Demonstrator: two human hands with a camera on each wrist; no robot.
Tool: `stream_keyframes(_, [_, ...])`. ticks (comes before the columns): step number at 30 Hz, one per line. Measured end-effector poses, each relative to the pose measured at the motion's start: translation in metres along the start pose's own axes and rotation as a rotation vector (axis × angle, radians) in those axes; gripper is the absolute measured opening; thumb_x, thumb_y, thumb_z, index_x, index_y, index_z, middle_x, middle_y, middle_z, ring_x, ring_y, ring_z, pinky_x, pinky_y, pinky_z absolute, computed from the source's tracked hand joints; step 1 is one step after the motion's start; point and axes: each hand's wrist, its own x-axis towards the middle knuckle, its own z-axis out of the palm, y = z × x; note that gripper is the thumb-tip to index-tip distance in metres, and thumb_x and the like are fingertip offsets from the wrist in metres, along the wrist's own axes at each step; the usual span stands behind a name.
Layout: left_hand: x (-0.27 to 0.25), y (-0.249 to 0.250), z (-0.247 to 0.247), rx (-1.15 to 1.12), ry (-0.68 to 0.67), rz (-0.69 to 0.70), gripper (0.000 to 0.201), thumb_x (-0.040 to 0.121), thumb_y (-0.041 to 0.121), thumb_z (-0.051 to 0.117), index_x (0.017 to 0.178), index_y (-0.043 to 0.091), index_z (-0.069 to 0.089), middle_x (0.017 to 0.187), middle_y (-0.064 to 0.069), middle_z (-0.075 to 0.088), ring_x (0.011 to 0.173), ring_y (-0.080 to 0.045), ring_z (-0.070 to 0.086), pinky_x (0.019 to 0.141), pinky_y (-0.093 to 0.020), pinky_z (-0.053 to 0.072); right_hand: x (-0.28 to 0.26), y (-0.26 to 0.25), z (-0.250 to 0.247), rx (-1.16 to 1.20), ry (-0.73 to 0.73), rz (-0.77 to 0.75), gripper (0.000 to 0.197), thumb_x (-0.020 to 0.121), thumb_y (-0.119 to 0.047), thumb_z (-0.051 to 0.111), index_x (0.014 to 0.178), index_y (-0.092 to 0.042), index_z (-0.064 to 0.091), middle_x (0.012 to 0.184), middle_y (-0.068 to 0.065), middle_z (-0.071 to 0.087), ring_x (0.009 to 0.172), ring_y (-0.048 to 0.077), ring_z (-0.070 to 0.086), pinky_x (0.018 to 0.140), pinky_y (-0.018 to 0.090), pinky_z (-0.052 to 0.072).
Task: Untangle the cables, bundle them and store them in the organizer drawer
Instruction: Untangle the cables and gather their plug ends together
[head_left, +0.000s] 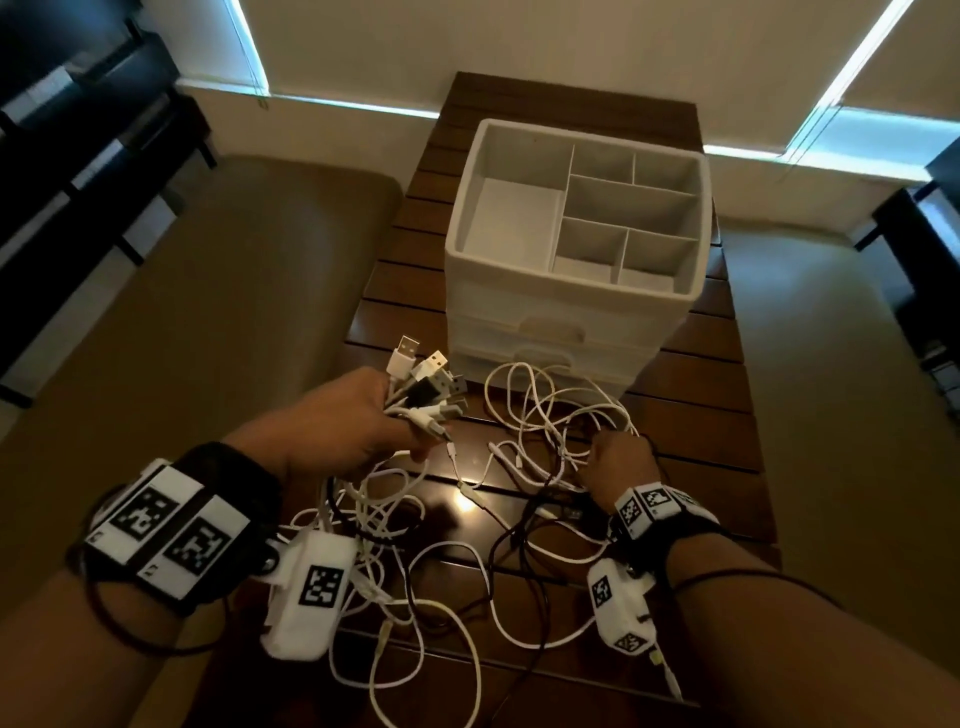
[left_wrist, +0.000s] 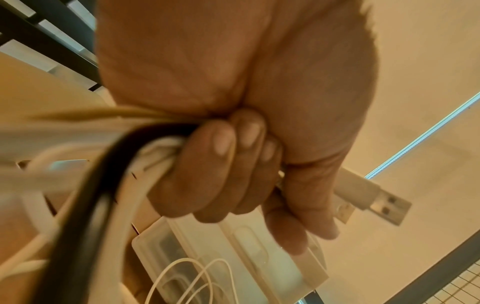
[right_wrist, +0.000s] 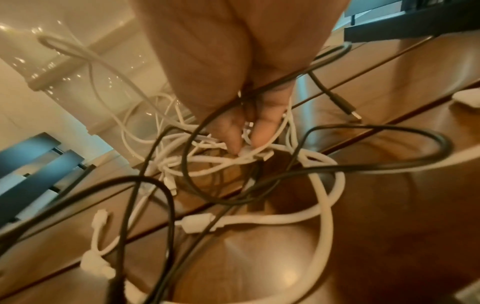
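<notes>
A tangle of white and black cables (head_left: 457, 525) lies on the dark slatted wooden table (head_left: 691, 415). My left hand (head_left: 358, 421) hovers above it and grips a bunch of cable ends, whose USB plugs (head_left: 426, 382) fan out toward the organizer. In the left wrist view its fingers (left_wrist: 221, 174) curl tightly round white and black cords, one plug (left_wrist: 374, 193) sticking out. My right hand (head_left: 618, 462) is down in the tangle; its fingertips (right_wrist: 233, 142) pinch white cables (right_wrist: 207, 160), a black cable (right_wrist: 324, 170) crossing the palm. The white organizer (head_left: 519, 304) stands behind with its drawers closed.
The organizer's top tray (head_left: 698, 244) has several empty compartments. White cable loops (head_left: 535, 400) lie against its lowest drawer. Beige cushions (head_left: 234, 312) flank the narrow table on both sides. Dark furniture (head_left: 78, 130) stands at the far left.
</notes>
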Motion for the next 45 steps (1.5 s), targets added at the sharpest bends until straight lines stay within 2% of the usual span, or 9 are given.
stream_keyframes(5, [0.001, -0.006, 0.003, -0.043, -0.01, -0.001, 0.021, 0.084, 0.021, 0.073, 0.07, 0.008, 0.065, 0.049, 0.0, 0.052, 0.042, -0.016, 0.038, 0.041, -0.023, 0.031, -0.007, 0.0, 0.011, -0.048, -0.03, 0.016, 0.027, 0.094, -0.01, 0.043, 0.105, -0.005, 0.067, 0.111, 0.014, 0.067, 0.103, 0.029, 0.064, 0.081, 0.034, 0.051])
stream_keyframes(14, [-0.005, 0.002, 0.008, -0.038, 0.014, 0.062, 0.02, 0.084, 0.019, 0.073, 0.067, 0.011, 0.068, 0.044, 0.004, 0.05, 0.04, -0.011, 0.038, 0.042, -0.022, 0.031, -0.02, -0.005, 0.001, 0.09, -0.029, 0.025, 0.027, 0.094, -0.026, 0.048, 0.111, -0.007, 0.055, 0.115, 0.016, 0.063, 0.107, 0.035, 0.06, 0.079, 0.035, 0.046])
stream_keyframes(17, [-0.006, 0.007, 0.01, -0.039, 0.034, 0.087, 0.021, 0.086, 0.018, 0.071, 0.065, 0.016, 0.069, 0.047, 0.004, 0.052, 0.043, -0.012, 0.04, 0.042, -0.023, 0.033, -0.026, -0.009, -0.025, 0.155, 0.06, -0.091, 0.019, 0.091, -0.026, 0.054, 0.099, -0.011, 0.062, 0.101, 0.011, 0.068, 0.095, 0.028, 0.064, 0.078, 0.033, 0.05])
stream_keyframes(21, [-0.004, 0.017, 0.016, -0.103, 0.113, 0.105, 0.025, 0.085, 0.013, 0.07, 0.063, 0.019, 0.062, 0.051, 0.001, 0.047, 0.048, -0.019, 0.038, 0.045, -0.026, 0.033, -0.047, -0.011, -0.068, 0.494, 0.09, -0.251, 0.003, 0.084, -0.014, 0.068, 0.087, -0.016, 0.068, 0.075, 0.0, 0.068, 0.062, 0.005, 0.063, 0.055, 0.014, 0.047])
stream_keyframes(25, [0.0, 0.027, 0.02, -0.221, 0.119, 0.135, 0.022, 0.084, 0.021, 0.073, 0.068, 0.019, 0.057, 0.055, -0.001, 0.036, 0.044, -0.012, 0.027, 0.044, -0.025, 0.022, -0.071, -0.01, -0.108, 0.823, 0.082, -0.331, 0.008, 0.088, -0.011, 0.066, 0.091, -0.016, 0.072, 0.081, 0.001, 0.071, 0.071, 0.009, 0.066, 0.066, 0.022, 0.052])
stream_keyframes(29, [0.002, 0.042, 0.023, -0.216, 0.096, 0.208, 0.009, 0.086, 0.012, 0.069, 0.08, 0.015, 0.064, 0.05, 0.007, 0.05, 0.038, -0.005, 0.041, 0.042, -0.02, 0.03, -0.09, -0.015, -0.135, 0.914, 0.108, -0.36, 0.01, 0.09, -0.014, 0.063, 0.09, -0.007, 0.07, 0.075, 0.012, 0.07, 0.062, 0.015, 0.066, 0.062, 0.032, 0.056])
stream_keyframes(34, [0.005, 0.052, 0.038, -0.386, 0.088, 0.194, 0.007, 0.091, 0.018, 0.064, 0.088, 0.013, 0.06, 0.054, 0.004, 0.044, 0.043, -0.008, 0.037, 0.04, -0.02, 0.027, -0.103, -0.026, -0.144, 1.113, 0.117, -0.379, 0.004, 0.087, 0.001, 0.063, 0.091, 0.002, 0.063, 0.073, 0.016, 0.068, 0.061, 0.02, 0.067, 0.059, 0.03, 0.056])
stream_keyframes(38, [0.006, 0.059, 0.051, -0.427, 0.056, 0.214, 0.022, 0.094, 0.015, 0.058, 0.073, 0.017, 0.056, 0.052, 0.006, 0.044, 0.04, -0.005, 0.038, 0.039, -0.017, 0.029, -0.114, -0.035, -0.146, 1.13, 0.14, -0.387, 0.005, 0.086, 0.0, 0.064, 0.09, 0.001, 0.066, 0.077, 0.015, 0.069, 0.059, 0.013, 0.067, 0.054, 0.021, 0.055])
stream_keyframes(45, [0.008, 0.066, 0.062, -0.514, 0.042, 0.241, 0.015, 0.096, 0.014, 0.056, 0.083, 0.013, 0.061, 0.048, 0.008, 0.054, 0.037, -0.001, 0.047, 0.038, -0.014, 0.035, -0.123, -0.041, -0.15, 1.237, 0.155, -0.366, 0.002, 0.087, -0.002, 0.063, 0.086, -0.001, 0.064, 0.085, 0.019, 0.07, 0.067, 0.025, 0.069, 0.059, 0.033, 0.06])
